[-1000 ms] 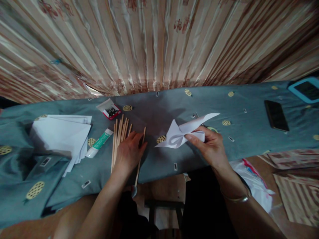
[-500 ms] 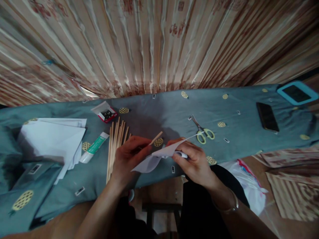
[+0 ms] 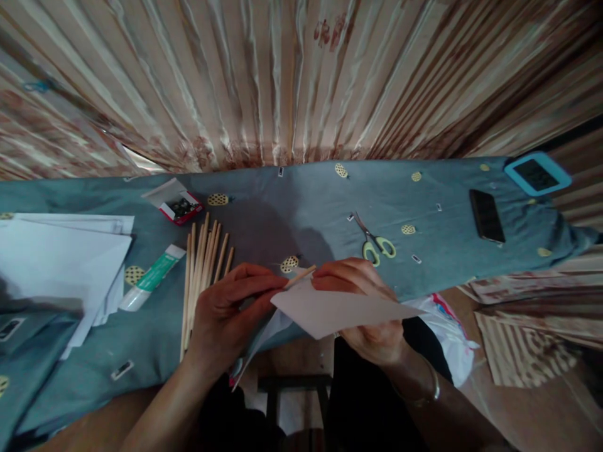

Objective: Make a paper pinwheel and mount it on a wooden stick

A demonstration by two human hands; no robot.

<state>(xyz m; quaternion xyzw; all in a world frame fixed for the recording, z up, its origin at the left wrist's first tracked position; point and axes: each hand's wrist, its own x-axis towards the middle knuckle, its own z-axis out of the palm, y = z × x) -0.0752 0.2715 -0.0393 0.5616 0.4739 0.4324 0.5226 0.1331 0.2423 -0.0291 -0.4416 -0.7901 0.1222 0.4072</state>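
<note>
Left hand point(image 3: 235, 307) pinches a wooden stick point(image 3: 302, 275), right hand point(image 3: 377, 342) grips white paper point(image 3: 334, 307). Hands close together over the table's point(image 3: 264, 220) near edge, stick at paper's far edge. Loose sticks point(image 3: 201, 267), green-white tube point(image 3: 153, 276) left; scissors point(image 3: 370, 237) beyond right hand.

a dark phone point(image 3: 487, 216) lies on a blue-gray cloth point(image 3: 311, 194) with yellow pineapples point(image 3: 341, 170). near the phone is a flat thing point(image 3: 537, 173) with a light blue edge and a dark middle. a wavy tan curtain point(image 3: 287, 81) hangs behind. down low are a white bag point(image 3: 453, 345) and a dark stool point(image 3: 294, 382).
</note>
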